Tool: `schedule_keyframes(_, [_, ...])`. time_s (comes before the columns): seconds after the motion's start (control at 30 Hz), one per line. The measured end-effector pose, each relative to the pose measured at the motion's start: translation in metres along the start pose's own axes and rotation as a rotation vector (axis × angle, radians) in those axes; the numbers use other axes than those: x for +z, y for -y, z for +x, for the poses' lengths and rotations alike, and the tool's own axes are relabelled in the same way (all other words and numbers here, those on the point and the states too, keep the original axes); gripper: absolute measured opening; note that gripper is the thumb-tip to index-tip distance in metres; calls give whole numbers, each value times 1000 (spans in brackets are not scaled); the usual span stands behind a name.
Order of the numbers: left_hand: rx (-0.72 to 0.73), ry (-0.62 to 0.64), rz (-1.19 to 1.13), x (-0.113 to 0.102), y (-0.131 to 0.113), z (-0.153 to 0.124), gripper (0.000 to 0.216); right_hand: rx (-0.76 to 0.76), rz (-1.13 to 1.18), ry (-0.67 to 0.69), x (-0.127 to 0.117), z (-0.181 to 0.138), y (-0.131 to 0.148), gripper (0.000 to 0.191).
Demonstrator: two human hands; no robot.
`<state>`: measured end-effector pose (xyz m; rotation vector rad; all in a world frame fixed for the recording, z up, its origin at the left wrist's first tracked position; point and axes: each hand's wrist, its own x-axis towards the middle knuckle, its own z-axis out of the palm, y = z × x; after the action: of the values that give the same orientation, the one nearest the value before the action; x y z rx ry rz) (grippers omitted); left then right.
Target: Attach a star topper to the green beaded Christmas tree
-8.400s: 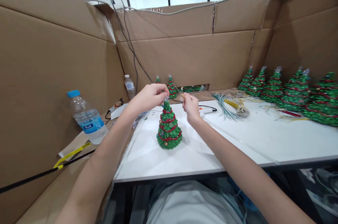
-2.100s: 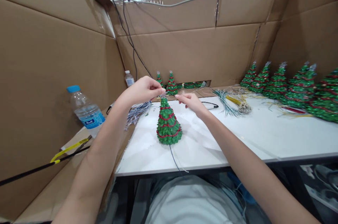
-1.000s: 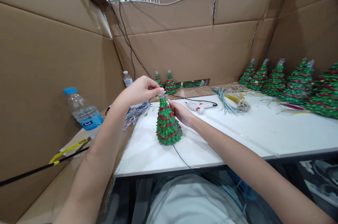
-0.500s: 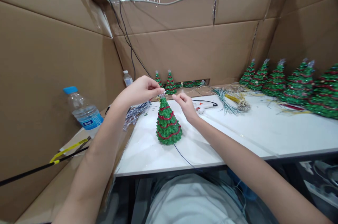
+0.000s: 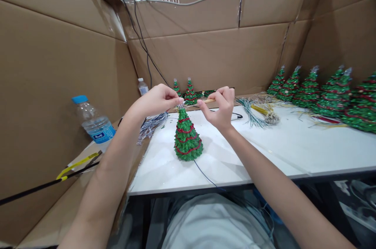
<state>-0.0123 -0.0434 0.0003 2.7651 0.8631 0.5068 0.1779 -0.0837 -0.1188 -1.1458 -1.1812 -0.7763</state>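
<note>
A small green Christmas tree [image 5: 188, 139] with red garlands stands upright on the white table in front of me. My left hand [image 5: 160, 97] pinches the clear topper [image 5: 181, 105] at its tip; the fingertips hide most of the topper. In my right hand [image 5: 221, 108] is a slim tool with a pale wood-coloured handle [image 5: 210, 101]. Its thin shaft points left toward the treetop; whether the tip touches the topper I cannot tell. A dark wire [image 5: 207, 177] runs from under the tree's base to the table's front edge.
Several finished trees [image 5: 311, 90] line the right side, and two more [image 5: 190, 91] stand at the back. Wire bundles [image 5: 252, 114] lie right of centre, others [image 5: 152, 125] at left. A water bottle [image 5: 98, 125] leans beside the left cardboard wall [image 5: 55, 69].
My right hand has turned and shifted up and right, and the slim tool now shows in its grip. My left hand stays at the treetop, and the tree has not moved.
</note>
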Motion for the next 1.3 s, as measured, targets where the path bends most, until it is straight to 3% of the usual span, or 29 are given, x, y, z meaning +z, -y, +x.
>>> schedule_keyframes(0.37, [18, -19, 25, 0, -1, -1, 38, -104, -73, -29, -6, 2, -1, 32])
schedule_keyframes(0.57, [20, -23, 43, 0, -1, 0, 38, -54, -55, -25, -5, 3, 2, 31])
schedule_keyframes(0.77, [11, -93, 175, 5, -6, -5, 36, 112, 75, 30, 5, 2, 1, 31])
schedule_keyframes(0.9, [-45, -136, 329, 12, -17, -12, 31, 198, 105, 122, 8, 1, 0, 33])
schedule_keyframes(1.03, [-97, -140, 378, 16, -23, -13, 29, 215, -44, 253, 5, 1, 2, 44])
schedule_keyframes(1.2, [-126, -143, 338, 18, -23, -10, 28, 342, 9, 557, 2, 3, 9, 60])
schedule_keyframes(1.3, [-139, -127, 320, 18, -25, -11, 27, 424, 60, 572, 2, 5, 12, 54])
